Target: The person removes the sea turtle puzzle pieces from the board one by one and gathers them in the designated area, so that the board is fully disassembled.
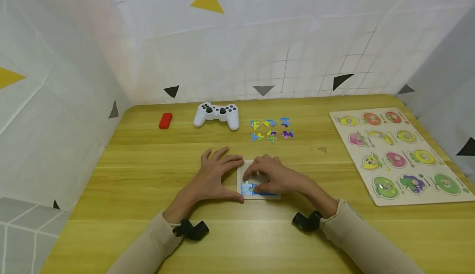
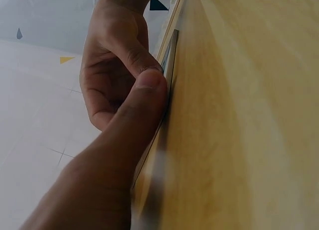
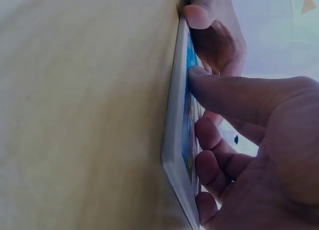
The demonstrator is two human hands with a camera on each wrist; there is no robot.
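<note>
A small jigsaw tray [image 1: 259,197] with a pale rim lies flat on the table, blue pieces along its near side. My left hand [image 1: 213,179] spreads along the tray's left side, its thumb pressing the near corner and its index finger touching the far one. Over the tray, my right hand [image 1: 276,175] bends its fingers and thumb around a light blue puzzle piece [image 1: 245,190] at the lower left. In the right wrist view, the right thumb [image 3: 219,93] touches the blue surface inside the rim. The right palm hides part of the tray.
Several loose puzzle pieces [image 1: 271,135] lie beyond the tray. Farther left are a white game controller [image 1: 216,115] and a red block [image 1: 165,120]. A wooden fruit board [image 1: 376,189] stretches along the right side. White sheeting [image 1: 237,59] stands behind the table.
</note>
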